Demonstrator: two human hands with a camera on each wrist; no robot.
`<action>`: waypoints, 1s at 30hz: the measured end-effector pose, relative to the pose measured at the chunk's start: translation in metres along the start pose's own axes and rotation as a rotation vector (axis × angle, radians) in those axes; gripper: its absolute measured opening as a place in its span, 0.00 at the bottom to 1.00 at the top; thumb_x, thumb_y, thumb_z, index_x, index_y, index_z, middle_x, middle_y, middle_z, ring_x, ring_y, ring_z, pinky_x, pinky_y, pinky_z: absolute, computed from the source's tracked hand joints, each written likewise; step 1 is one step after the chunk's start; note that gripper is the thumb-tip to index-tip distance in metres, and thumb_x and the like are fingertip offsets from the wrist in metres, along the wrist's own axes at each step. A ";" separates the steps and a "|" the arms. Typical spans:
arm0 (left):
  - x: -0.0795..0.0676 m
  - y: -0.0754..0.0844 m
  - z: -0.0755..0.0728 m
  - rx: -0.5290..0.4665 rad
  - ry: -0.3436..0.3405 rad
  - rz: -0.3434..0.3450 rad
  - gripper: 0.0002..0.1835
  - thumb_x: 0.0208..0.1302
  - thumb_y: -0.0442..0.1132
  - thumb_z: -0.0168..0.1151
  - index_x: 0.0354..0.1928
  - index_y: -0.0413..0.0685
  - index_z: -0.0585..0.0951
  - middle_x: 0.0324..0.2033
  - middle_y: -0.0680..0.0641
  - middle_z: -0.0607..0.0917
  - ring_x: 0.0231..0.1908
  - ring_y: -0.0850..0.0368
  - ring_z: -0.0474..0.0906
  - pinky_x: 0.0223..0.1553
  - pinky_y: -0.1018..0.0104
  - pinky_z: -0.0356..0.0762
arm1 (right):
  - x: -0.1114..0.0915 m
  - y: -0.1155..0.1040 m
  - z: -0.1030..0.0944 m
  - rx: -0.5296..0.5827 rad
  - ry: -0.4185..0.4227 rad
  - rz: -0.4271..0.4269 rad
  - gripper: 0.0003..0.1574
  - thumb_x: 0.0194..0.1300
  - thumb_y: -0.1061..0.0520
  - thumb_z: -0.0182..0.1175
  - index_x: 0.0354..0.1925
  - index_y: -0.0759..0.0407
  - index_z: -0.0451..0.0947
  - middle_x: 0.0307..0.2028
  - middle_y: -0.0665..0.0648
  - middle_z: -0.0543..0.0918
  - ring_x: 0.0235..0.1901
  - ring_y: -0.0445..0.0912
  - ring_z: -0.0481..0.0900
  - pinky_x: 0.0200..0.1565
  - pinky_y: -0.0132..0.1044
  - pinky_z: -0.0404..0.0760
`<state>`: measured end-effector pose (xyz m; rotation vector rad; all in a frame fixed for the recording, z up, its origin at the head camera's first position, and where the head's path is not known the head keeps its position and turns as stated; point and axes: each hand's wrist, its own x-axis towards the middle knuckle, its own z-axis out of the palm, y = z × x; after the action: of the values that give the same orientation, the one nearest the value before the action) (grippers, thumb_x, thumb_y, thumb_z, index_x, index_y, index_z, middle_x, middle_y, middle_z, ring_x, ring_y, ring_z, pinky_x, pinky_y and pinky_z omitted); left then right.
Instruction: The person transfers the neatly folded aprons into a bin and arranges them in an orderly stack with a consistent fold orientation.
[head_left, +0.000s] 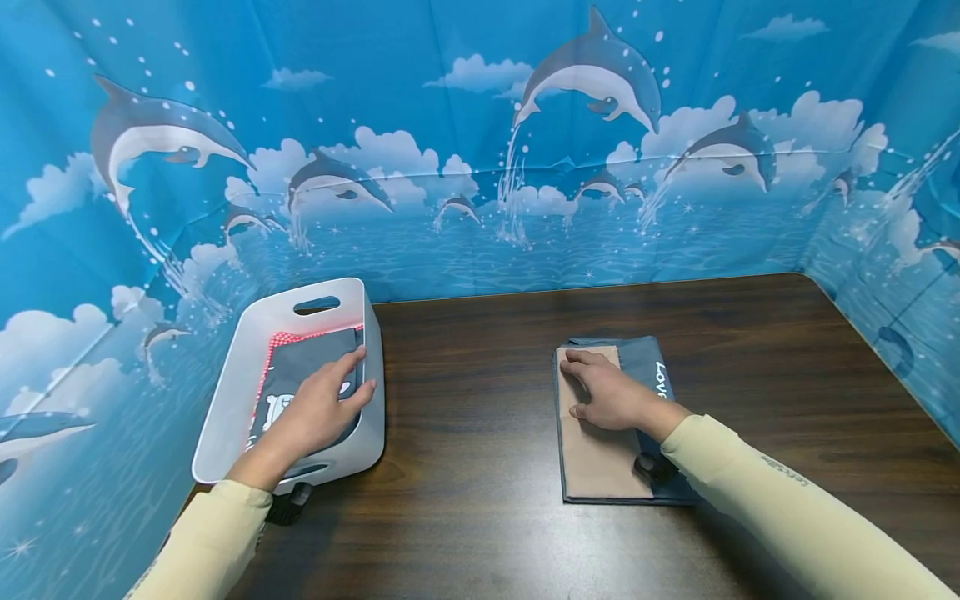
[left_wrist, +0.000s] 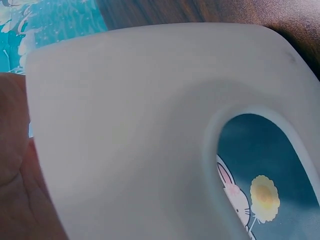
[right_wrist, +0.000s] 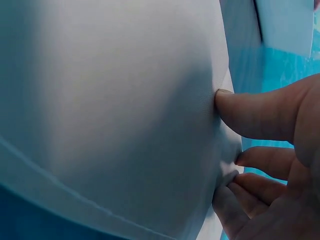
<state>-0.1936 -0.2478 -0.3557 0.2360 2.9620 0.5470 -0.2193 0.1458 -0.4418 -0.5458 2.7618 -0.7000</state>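
Note:
A folded dark grey cloth [head_left: 637, 350] lies on the table, with a beige cloth panel [head_left: 600, 467] on top and white lettering beside it. On that panel rests my right hand [head_left: 607, 392], its thumb and fingertips apart and touching the beige fabric in the right wrist view. At the left stands a white plastic basket [head_left: 375, 433]. My left hand [head_left: 318, 408] is over its right side, fingers extended near the rim. Inside lie a dark cloth [head_left: 307, 358] with a white animal print and red checked fabric [head_left: 288, 337]. The basket wall partly hides the left hand in the left wrist view.
The dark wooden table [head_left: 465, 400] spreads between the basket and the folded cloth. A blue dolphin-print curtain [head_left: 465, 167] hangs along the back and both sides. Oval handle holes [head_left: 317, 305] pierce the basket's ends.

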 end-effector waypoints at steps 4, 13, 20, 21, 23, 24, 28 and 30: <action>0.000 -0.001 0.000 -0.003 0.000 0.003 0.36 0.80 0.45 0.59 0.82 0.35 0.62 0.74 0.25 0.72 0.73 0.23 0.68 0.69 0.25 0.70 | 0.005 -0.009 0.005 0.000 -0.010 -0.015 0.44 0.70 0.61 0.70 0.78 0.70 0.66 0.82 0.71 0.60 0.82 0.68 0.58 0.78 0.62 0.67; 0.000 -0.001 0.000 -0.010 0.001 0.005 0.37 0.80 0.45 0.59 0.82 0.36 0.62 0.74 0.25 0.72 0.73 0.24 0.69 0.68 0.25 0.71 | 0.014 -0.025 0.013 0.006 -0.043 -0.058 0.45 0.71 0.60 0.70 0.79 0.69 0.66 0.83 0.69 0.59 0.83 0.66 0.57 0.78 0.60 0.68; 0.000 -0.001 0.000 -0.010 0.001 0.006 0.37 0.80 0.46 0.59 0.82 0.36 0.62 0.74 0.25 0.72 0.73 0.24 0.69 0.67 0.25 0.72 | 0.019 -0.037 0.018 0.014 -0.054 -0.053 0.45 0.71 0.60 0.70 0.79 0.68 0.65 0.84 0.67 0.58 0.84 0.64 0.56 0.79 0.59 0.67; 0.000 -0.001 0.000 -0.010 0.002 0.006 0.37 0.80 0.46 0.59 0.82 0.36 0.62 0.74 0.25 0.72 0.73 0.24 0.69 0.67 0.25 0.72 | 0.019 -0.039 0.019 0.015 -0.055 -0.054 0.45 0.71 0.60 0.70 0.79 0.68 0.65 0.84 0.67 0.58 0.84 0.64 0.56 0.79 0.59 0.67; 0.000 -0.001 0.000 -0.009 0.004 0.005 0.37 0.80 0.45 0.60 0.82 0.36 0.62 0.74 0.25 0.72 0.72 0.24 0.70 0.67 0.25 0.72 | 0.021 -0.042 0.020 0.022 -0.056 -0.057 0.45 0.71 0.60 0.70 0.79 0.68 0.65 0.84 0.67 0.58 0.84 0.64 0.56 0.79 0.59 0.67; 0.000 -0.001 0.000 -0.009 0.005 0.005 0.37 0.80 0.46 0.60 0.82 0.36 0.62 0.74 0.25 0.72 0.72 0.24 0.70 0.67 0.25 0.72 | 0.021 -0.043 0.021 0.026 -0.056 -0.059 0.45 0.72 0.60 0.70 0.79 0.68 0.65 0.84 0.67 0.58 0.84 0.64 0.56 0.79 0.59 0.67; 0.000 -0.001 0.000 -0.012 0.004 0.001 0.37 0.80 0.46 0.60 0.82 0.37 0.62 0.74 0.26 0.72 0.72 0.24 0.70 0.66 0.25 0.73 | 0.023 -0.046 0.023 0.034 -0.059 -0.062 0.45 0.72 0.60 0.70 0.80 0.67 0.65 0.84 0.67 0.58 0.84 0.64 0.56 0.79 0.59 0.66; 0.000 -0.002 0.000 -0.015 -0.001 -0.004 0.37 0.80 0.47 0.60 0.82 0.37 0.62 0.74 0.26 0.72 0.72 0.24 0.70 0.66 0.25 0.73 | 0.024 -0.047 0.023 0.036 -0.060 -0.059 0.45 0.72 0.60 0.70 0.80 0.67 0.65 0.84 0.67 0.58 0.84 0.63 0.56 0.79 0.59 0.67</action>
<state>-0.1942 -0.2493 -0.3564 0.2280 2.9558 0.5685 -0.2194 0.0884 -0.4417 -0.6331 2.6819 -0.7324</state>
